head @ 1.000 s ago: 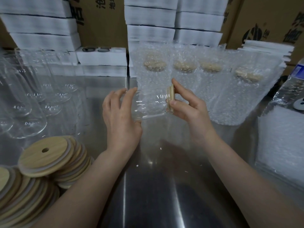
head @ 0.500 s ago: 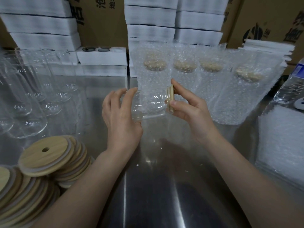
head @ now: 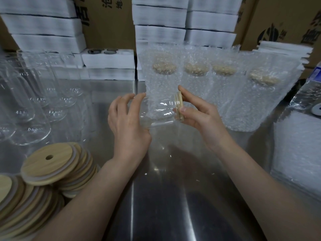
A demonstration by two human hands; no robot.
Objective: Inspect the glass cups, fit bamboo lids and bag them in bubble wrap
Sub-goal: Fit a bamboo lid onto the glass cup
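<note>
Held: smooth clear glass cup (head: 161,117), lying sideways in the air above a shiny steel table (head: 173,188) | left hand (head: 126,126) curled round its base | right hand (head: 199,119) pinching the round pale bamboo lid (head: 178,106) at its mouth | behind, partly hidden: row of knobbly bubble-wrapped lidded cups (head: 224,94) | left: bare glasses (head: 31,105), slumped stack of holed bamboo discs (head: 52,167)

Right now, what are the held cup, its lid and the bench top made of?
Cup: looks like clear glass; it is see-through and glossy with sharp glints.
Lid: matte tan, seen edge-on; looks like bamboo or a similar wood.
Bench top: brushed metal, probably stainless steel; it shows streaky, blurred reflections.
</note>
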